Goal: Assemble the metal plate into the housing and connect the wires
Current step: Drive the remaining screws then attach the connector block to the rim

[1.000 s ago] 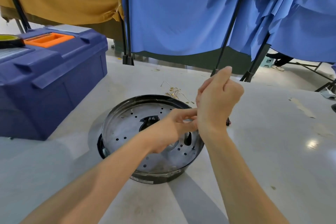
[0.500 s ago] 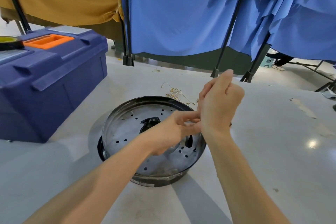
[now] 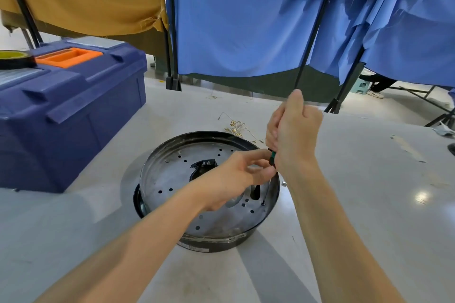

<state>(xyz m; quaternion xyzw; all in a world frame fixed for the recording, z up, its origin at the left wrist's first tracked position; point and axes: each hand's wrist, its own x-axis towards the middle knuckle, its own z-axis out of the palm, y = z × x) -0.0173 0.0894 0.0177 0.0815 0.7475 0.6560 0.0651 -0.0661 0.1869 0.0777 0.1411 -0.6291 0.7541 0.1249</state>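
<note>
Right hand [image 3: 293,135], centre-right: fist curled round screwdriver [image 3: 272,156] handle. Left hand [image 3: 236,177] pinches screwdriver below handle. Tip in hole at right edge of plate [image 3: 172,174]. Plate sits in housing [image 3: 214,245], frame centre.

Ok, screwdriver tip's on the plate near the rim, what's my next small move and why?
Probably twist the screwdriver with your right hand, left hand steadying it. Its tip sits in a hole by the metal plate's right edge, the right hand grips the handle, and left fingers pinch its lower end. I can't make out a screw.
</note>
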